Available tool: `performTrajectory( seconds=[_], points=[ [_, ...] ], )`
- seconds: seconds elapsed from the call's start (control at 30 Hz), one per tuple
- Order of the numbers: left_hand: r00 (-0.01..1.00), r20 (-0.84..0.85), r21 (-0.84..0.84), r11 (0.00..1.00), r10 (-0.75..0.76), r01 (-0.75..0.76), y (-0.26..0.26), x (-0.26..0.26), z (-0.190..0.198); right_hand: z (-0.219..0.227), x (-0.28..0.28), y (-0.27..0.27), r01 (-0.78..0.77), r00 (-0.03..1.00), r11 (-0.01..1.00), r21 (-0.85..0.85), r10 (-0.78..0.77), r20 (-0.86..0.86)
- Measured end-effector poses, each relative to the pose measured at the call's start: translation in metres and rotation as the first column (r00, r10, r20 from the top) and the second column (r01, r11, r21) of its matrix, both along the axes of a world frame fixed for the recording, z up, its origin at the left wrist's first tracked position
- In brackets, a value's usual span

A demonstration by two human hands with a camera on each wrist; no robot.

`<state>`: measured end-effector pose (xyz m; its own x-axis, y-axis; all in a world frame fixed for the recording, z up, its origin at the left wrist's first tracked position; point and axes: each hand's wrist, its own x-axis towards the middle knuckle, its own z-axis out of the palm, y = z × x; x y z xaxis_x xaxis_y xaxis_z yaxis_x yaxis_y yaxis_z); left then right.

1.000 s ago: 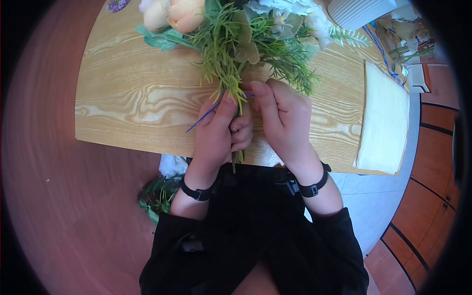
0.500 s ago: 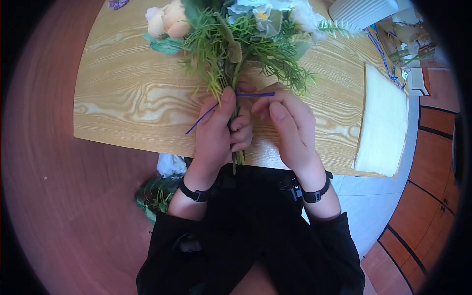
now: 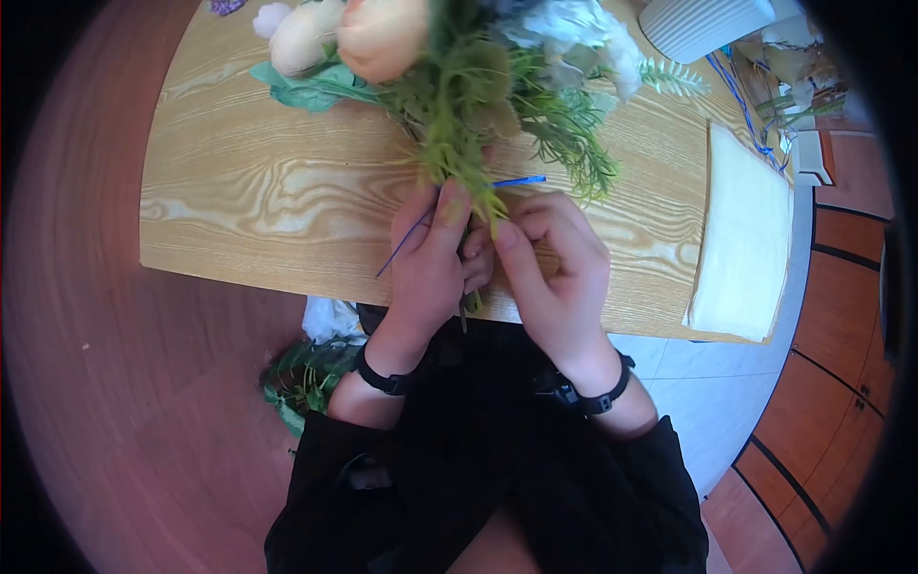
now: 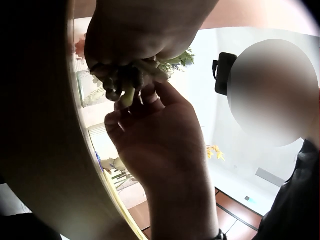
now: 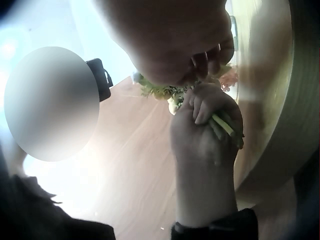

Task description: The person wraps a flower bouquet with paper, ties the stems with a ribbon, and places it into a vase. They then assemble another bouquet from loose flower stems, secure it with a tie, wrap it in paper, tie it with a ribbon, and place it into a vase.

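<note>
While the left hand (image 3: pixel 430 260) holds the bouquet (image 3: pixel 469 96) over the bench (image 3: pixel 306 234), fingers clamped round its stems (image 5: pixel 223 124), a blue tie (image 3: pixel 521 180) pokes out toward three and seven o'clock. Just beside, at three o'clock, the right hand (image 3: pixel 566 277) curls its fingers; whether they pinch a leaf tip (image 3: pixel 496 222), I cannot tell. Flower heads (image 3: pixel 384 38) point toward twelve.

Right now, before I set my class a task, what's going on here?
A person is handling a bouquet at a wooden table. The left grip holds it by the stems; the right grip is close beside, though whether it pinches anything is unclear. A thin blue strip shows on either side of the stems, its middle hidden, so I cannot tell whether it is tied.
</note>
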<state>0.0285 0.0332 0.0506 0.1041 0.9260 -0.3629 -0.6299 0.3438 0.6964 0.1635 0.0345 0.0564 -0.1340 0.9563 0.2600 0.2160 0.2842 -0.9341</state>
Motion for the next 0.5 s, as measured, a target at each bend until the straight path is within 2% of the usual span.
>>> performTrajectory(
  seconds=[0.03, 0.07, 0.1, 0.13, 0.17, 0.3, 0.37, 0.4, 0.43, 0.47, 0.5],
  points=[
    [0.992, -0.121, 0.019, 0.999, 0.038, -0.036, -0.001, 0.001, -0.003, 0.0, -0.001, -0.002, 0.019, 0.996, 0.99, 0.142, -0.031, 0.087],
    [0.968, -0.238, 0.04, 0.997, 0.076, -0.068, -0.002, 0.002, -0.006, 0.001, -0.002, -0.002, 0.016, 0.996, 0.99, 0.141, -0.029, 0.088],
    [0.969, -0.237, 0.039, 0.997, 0.076, -0.069, -0.002, 0.005, -0.009, 0.002, -0.003, -0.002, 0.02, 0.993, 0.983, 0.183, -0.041, 0.114],
    [0.951, -0.275, 0.125, 0.986, 0.139, -0.108, -0.001, 0.008, -0.011, 0.003, -0.004, -0.002, 0.022, 0.989, 0.974, 0.226, -0.054, 0.138],
    [0.93, -0.307, 0.212, 0.967, 0.204, -0.142, 0.0, 0.01, -0.012, 0.001, -0.004, -0.003, 0.01, 0.991, 0.978, 0.209, -0.037, 0.126],
    [0.865, -0.425, 0.332, 0.935, 0.268, -0.127, 0.001, 0.017, -0.008, 0.011, -0.01, -0.004, 0.013, 0.994, 0.985, 0.171, -0.032, 0.108],
    [0.81, -0.495, 0.349, 0.926, 0.315, -0.147, 0.002, 0.021, -0.001, 0.014, -0.007, -0.003, -0.022, 0.996, 0.998, 0.058, 0.017, 0.084],
    [0.81, -0.492, 0.35, 0.925, 0.318, -0.15, 0.0, 0.02, -0.001, 0.016, -0.006, -0.004, -0.024, 0.996, 0.998, 0.06, 0.019, 0.087],
    [0.744, -0.6, 0.372, 0.926, 0.295, -0.068, -0.002, 0.016, -0.003, 0.019, -0.006, -0.006, -0.043, 0.989, 0.986, -0.162, 0.02, -0.144],
    [0.662, -0.697, 0.383, 0.924, 0.277, 0.016, -0.004, 0.014, -0.004, 0.021, -0.006, -0.006, -0.111, 0.931, 0.925, -0.363, -0.031, -0.363],
    [0.662, -0.694, 0.386, 0.922, 0.281, 0.013, -0.003, 0.013, -0.004, 0.018, -0.001, -0.004, -0.145, 0.932, 0.932, -0.332, 0.016, -0.361]
  ],
)
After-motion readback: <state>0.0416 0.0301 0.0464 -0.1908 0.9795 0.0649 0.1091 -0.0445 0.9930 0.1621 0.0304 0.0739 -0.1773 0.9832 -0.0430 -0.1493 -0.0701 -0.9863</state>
